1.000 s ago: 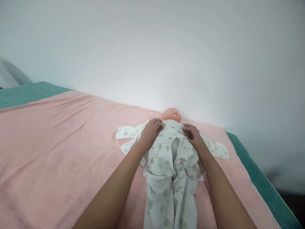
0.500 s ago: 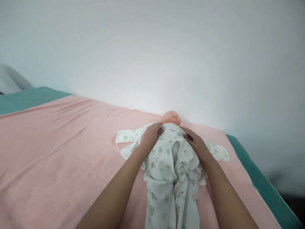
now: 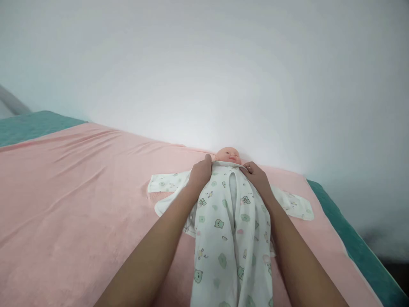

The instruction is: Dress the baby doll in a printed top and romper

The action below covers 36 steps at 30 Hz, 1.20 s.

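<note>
A baby doll (image 3: 228, 154) lies on its back with its head toward the wall, only the head showing. White printed baby pants (image 3: 220, 221) with small green bears stretch over its body, the waistband just below the chin. My left hand (image 3: 202, 171) is closed on the left end of that waistband, thumb up. At the waistband's right end, my right hand (image 3: 255, 175) pinches the cloth, its fingers curled. Beneath the pants a matching baby shirt (image 3: 168, 182) is partly hidden, its sleeves spread out to both sides. The doll's limbs are covered.
A pink blanket (image 3: 79, 213) covers most of the surface under the doll. Teal cloth or mat (image 3: 41, 123) shows past its left and right edges. Close behind the doll's head rises a pale wall (image 3: 204, 76).
Both hands have drawn the waistband up to the doll's chin, and the pants now lie straighter, with fewer folds. More of the doll's neck area is covered.
</note>
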Tool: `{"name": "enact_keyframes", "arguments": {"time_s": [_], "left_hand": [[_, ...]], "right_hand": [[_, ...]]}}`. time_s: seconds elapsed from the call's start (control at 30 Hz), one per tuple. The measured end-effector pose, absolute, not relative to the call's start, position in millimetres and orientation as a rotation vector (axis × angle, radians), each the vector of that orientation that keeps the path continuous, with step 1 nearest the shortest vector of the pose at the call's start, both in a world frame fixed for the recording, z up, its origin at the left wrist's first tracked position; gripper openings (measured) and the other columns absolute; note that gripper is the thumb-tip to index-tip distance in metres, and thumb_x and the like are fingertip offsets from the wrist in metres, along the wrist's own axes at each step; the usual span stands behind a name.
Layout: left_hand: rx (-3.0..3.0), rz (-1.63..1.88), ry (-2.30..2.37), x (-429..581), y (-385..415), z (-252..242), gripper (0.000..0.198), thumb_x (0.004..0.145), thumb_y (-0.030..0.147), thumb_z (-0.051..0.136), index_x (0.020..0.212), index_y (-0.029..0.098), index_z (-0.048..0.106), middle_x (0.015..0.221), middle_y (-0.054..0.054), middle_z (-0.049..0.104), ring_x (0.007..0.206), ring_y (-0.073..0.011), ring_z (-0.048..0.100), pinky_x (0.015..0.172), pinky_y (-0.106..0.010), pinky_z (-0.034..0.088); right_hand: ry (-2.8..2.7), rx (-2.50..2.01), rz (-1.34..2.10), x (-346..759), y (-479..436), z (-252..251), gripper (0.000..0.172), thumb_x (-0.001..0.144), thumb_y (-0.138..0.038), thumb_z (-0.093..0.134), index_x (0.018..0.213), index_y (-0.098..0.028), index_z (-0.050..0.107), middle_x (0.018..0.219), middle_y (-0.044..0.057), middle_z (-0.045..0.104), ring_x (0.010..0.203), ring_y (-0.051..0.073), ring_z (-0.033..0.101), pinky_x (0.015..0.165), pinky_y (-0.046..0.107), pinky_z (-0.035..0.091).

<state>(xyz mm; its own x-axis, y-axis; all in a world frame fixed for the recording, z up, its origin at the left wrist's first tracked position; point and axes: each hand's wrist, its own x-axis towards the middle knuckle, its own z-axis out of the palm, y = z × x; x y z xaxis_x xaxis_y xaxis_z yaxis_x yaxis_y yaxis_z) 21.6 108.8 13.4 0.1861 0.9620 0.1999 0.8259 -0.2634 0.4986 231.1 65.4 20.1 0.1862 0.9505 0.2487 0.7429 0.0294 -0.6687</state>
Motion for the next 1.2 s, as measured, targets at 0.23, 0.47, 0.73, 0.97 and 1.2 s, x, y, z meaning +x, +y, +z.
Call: {"name": "enact_keyframes", "arguments": {"time_s": [0.23, 0.47, 0.73, 0.97, 1.2], "left_hand": [[2.153, 0.761, 1.56, 20, 105, 14, 0.016, 0.093, 0.033, 0.043, 0.091, 0.022, 0.056, 0.096, -0.007, 0.065, 0.09, -0.023, 0.059, 0.072, -0.031, 0.043], [2.265, 0.836, 1.304, 9, 101, 19, 0.028, 0.093, 0.04, 0.042, 0.083, 0.02, 0.059, 0.092, -0.005, 0.064, 0.09, -0.0203, 0.055, 0.077, -0.029, 0.043], [2.185, 0.647, 1.649, 21, 108, 20, 0.022, 0.093, 0.035, 0.042, 0.094, 0.022, 0.06, 0.09, -0.007, 0.068, 0.084, -0.0234, 0.06, 0.073, -0.031, 0.042], [2.055, 0.716, 1.699, 23, 105, 18, 0.021, 0.091, 0.039, 0.046, 0.099, 0.028, 0.061, 0.095, -0.001, 0.07, 0.09, -0.0207, 0.061, 0.069, -0.028, 0.041], [2.309, 0.868, 1.6, 23, 95, 17, 0.026, 0.093, 0.026, 0.04, 0.111, 0.032, 0.059, 0.112, 0.002, 0.065, 0.089, -0.0174, 0.061, 0.066, -0.027, 0.039]], "right_hand": [[-1.564, -1.617, 0.538, 229, 57, 21, 0.03, 0.079, -0.052, 0.053, 0.083, -0.023, 0.062, 0.083, -0.001, 0.066, 0.078, 0.017, 0.055, 0.069, 0.028, 0.04], [-1.677, -1.676, 0.501, 234, 61, 20, 0.038, 0.08, -0.059, 0.049, 0.08, -0.023, 0.061, 0.077, -0.001, 0.065, 0.072, 0.018, 0.054, 0.067, 0.028, 0.04], [-1.637, -1.774, 0.492, 231, 61, 24, 0.042, 0.079, -0.064, 0.05, 0.071, -0.022, 0.056, 0.069, -0.001, 0.061, 0.068, 0.016, 0.05, 0.062, 0.027, 0.037], [-1.475, -1.719, 0.51, 224, 57, 23, 0.034, 0.075, -0.057, 0.058, 0.077, -0.023, 0.059, 0.074, -0.001, 0.066, 0.071, 0.017, 0.056, 0.064, 0.028, 0.04], [-1.503, -1.524, 0.539, 222, 53, 22, 0.022, 0.077, -0.042, 0.059, 0.087, -0.025, 0.068, 0.091, 0.0, 0.071, 0.086, 0.019, 0.063, 0.077, 0.031, 0.046]]}}
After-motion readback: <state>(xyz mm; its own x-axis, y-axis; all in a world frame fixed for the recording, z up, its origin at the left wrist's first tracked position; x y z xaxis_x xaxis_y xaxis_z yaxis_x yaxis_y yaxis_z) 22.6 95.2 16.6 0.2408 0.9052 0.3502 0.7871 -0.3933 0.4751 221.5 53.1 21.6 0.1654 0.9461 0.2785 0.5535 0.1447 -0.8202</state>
